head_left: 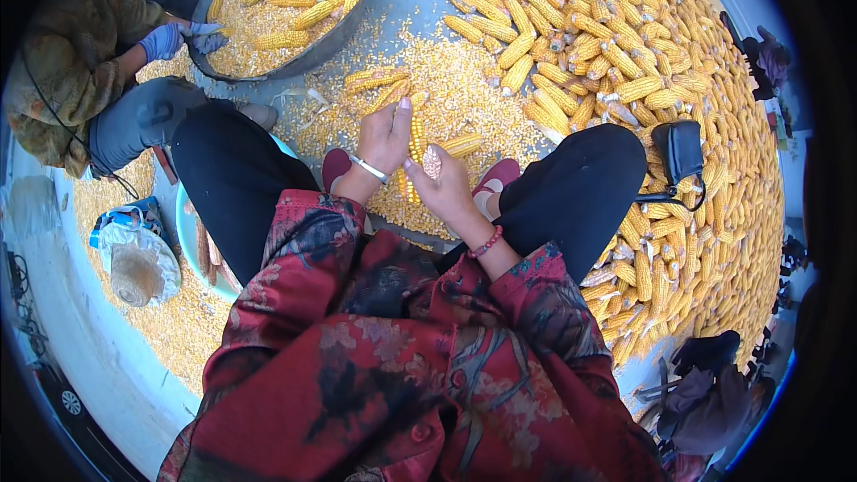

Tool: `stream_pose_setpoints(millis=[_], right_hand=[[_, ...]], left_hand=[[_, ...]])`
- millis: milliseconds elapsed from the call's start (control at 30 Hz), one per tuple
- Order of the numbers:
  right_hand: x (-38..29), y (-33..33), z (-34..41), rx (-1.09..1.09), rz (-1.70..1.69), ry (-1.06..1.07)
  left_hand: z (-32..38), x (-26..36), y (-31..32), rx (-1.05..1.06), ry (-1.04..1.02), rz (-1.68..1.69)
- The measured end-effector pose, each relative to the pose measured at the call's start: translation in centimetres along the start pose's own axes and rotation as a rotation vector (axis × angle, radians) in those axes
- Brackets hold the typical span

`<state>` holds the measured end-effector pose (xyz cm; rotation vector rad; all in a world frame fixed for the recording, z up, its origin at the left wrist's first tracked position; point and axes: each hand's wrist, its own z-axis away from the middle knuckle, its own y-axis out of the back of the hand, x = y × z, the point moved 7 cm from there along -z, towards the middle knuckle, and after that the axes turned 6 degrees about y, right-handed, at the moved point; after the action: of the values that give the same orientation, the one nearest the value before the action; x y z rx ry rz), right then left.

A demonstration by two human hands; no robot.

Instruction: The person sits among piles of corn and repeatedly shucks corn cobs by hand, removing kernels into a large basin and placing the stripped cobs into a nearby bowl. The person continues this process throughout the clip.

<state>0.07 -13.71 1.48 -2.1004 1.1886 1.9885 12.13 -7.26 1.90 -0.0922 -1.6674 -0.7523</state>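
Before me, between my knees, my left hand (383, 137) is curled against a yellow ear of corn (416, 140). Part of its grip is hidden from above. My right hand (447, 189) is closed around a pinkish, bare corn cob (432, 162), whose end shows beside the thumb. Its thumb tip meets the left fingers at the ear. Just beyond the hands lie a few more ears (376, 79) on a spread of loose kernels (448, 90). Another ear (462, 144) lies behind the right hand.
A large heap of ears (602, 47) fills the right side, with a black bag (677, 150) on it. At upper left, a gloved person (161, 43) works at a dark tub (315, 57) of kernels and ears. A pale green basin (184, 227) with bare cobs stands by my left leg.
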Motion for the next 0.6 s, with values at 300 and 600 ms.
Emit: stream_pose_setpoints(millis=[300, 600], right_hand=[[0.6, -0.2, 0.0, 0.018, 0.016, 0.049], [-1.6, 0.5, -0.3, 0.109, 0.031, 0.136]], left_hand=[[0.2, -0.4, 0.2, 0.066, 0.014, -0.031], [0.2, -2.6, -0.5, 0.130, 0.139, 0.202]])
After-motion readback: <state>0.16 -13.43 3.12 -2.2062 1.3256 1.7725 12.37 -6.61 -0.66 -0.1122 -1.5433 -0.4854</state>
